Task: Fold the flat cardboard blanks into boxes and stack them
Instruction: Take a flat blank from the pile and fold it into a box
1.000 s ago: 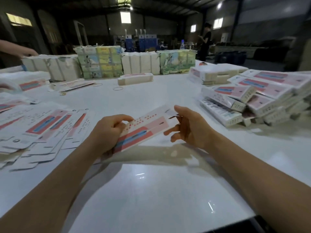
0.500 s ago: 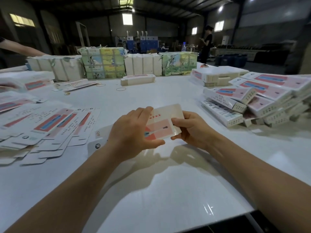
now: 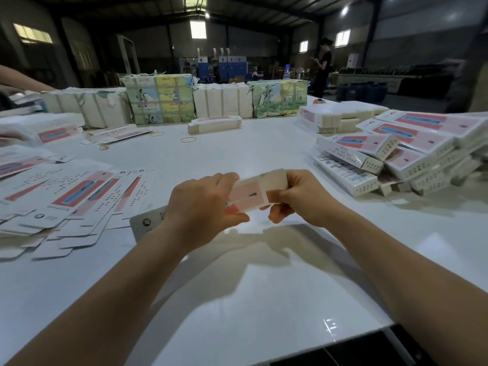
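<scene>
Two bare forearms reach forward from the bottom edge over a glossy white table. Just above the table's middle, both hands hold one pink-and-white printed cardboard blank, raised off the surface. The left hand curls round the blank's near left part, thumb underneath and fingers wrapped over the top edge. The right hand pinches the blank's right end, fingers bent over the cream-coloured flap there and thumb below. A white flap of the same blank sticks out to the left under the left wrist.

To the left, a loose spread of flat white cardboard blanks with red and blue stripes lies fanned across the table. To the right, a leaning heap of folded long white boxes with pink tops sits near the table's edge (some stacked neatly, others tilted against each other).

Further back, a single folded box lies mid-table with yellow rubber bands just in front of it. Behind it stands a row of wrapped bundles, plain white and green illustrated paper.

At the far left, another person's arm reaches in. In the dim warehouse behind, a person in dark clothes stands.
</scene>
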